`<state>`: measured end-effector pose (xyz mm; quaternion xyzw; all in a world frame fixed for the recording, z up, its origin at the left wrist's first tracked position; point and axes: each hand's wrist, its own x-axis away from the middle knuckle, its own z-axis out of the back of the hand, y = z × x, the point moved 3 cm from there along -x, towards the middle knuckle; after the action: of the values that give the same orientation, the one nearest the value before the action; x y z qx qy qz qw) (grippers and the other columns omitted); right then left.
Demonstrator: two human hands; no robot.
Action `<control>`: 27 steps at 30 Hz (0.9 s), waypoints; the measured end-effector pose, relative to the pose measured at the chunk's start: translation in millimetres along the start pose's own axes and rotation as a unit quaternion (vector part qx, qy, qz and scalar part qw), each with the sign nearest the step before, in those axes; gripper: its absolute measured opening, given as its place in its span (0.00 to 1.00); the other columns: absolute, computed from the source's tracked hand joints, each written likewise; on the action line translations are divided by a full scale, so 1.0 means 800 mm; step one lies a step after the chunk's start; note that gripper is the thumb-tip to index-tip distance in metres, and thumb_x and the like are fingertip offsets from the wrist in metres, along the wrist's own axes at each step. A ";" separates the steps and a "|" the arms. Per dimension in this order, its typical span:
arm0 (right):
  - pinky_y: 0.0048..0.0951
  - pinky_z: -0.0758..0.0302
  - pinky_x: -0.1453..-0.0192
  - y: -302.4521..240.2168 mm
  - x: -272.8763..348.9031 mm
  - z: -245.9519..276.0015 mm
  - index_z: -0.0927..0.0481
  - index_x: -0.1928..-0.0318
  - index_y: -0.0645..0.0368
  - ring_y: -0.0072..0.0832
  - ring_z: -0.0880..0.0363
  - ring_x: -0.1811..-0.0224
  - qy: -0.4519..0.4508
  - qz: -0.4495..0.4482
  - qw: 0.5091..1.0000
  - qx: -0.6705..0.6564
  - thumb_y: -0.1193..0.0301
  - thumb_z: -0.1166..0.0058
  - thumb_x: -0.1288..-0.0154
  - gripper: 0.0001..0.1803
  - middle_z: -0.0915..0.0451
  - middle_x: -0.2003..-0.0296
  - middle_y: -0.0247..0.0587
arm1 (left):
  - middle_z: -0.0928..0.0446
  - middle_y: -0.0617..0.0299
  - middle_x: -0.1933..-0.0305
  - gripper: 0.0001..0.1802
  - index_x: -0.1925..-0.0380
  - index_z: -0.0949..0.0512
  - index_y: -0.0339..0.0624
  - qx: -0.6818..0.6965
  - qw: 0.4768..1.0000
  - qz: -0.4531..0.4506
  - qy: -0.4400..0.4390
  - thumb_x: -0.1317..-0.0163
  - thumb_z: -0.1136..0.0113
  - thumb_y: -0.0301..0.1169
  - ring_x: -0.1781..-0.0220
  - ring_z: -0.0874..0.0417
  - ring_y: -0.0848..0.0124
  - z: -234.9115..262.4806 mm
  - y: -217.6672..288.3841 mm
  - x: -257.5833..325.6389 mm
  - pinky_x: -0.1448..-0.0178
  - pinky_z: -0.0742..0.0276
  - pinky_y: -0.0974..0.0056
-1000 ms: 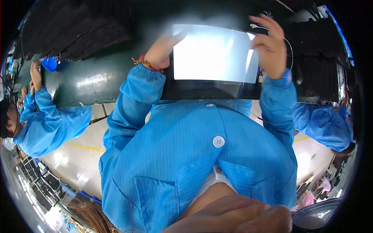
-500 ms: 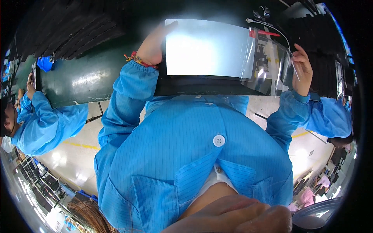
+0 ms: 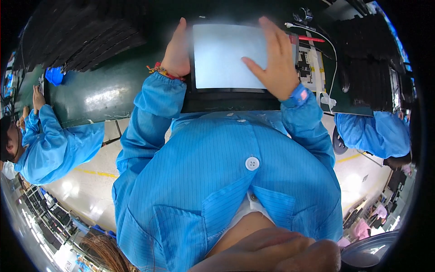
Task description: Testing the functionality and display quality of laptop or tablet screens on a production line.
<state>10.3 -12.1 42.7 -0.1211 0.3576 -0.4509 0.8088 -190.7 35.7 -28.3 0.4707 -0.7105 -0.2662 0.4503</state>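
Note:
A flat rectangular panel (image 3: 222, 56) with a pale, glossy face and a black frame lies on the dark green workbench (image 3: 99, 95) in front of me. My left hand (image 3: 176, 50) rests against the panel's left edge, fingers pointing away from me. My right hand (image 3: 274, 59) lies flat on the panel's right part, fingers spread over the pale face. Both arms wear blue striped sleeves; a beaded band sits on my left wrist.
Stacks of black trays stand at the back left (image 3: 77, 36) and at the right (image 3: 367, 59). A white cable (image 3: 328, 50) and a red pen (image 3: 310, 39) lie right of the panel. A person in blue works at the left (image 3: 50, 145), another at the right (image 3: 376, 133).
The clear film that my right hand lifted off the panel's right side is gone from view. My right hand has come back and now lies flat on the panel.

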 end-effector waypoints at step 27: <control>0.32 0.28 0.54 0.037 0.121 0.074 0.22 0.64 0.61 0.38 0.25 0.59 0.044 -0.062 0.993 0.094 0.77 0.46 0.47 0.08 0.22 0.63 0.43 | 0.27 0.53 0.52 0.34 0.51 0.30 0.36 -0.119 0.987 -0.016 0.104 0.37 0.64 0.58 0.51 0.28 0.62 -0.010 0.029 0.023 0.42 0.38 0.60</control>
<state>103.2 -81.7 24.4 -0.0468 0.3406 -0.5364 0.7708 -195.9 28.9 1.1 0.4499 -0.6154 -0.3052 0.5707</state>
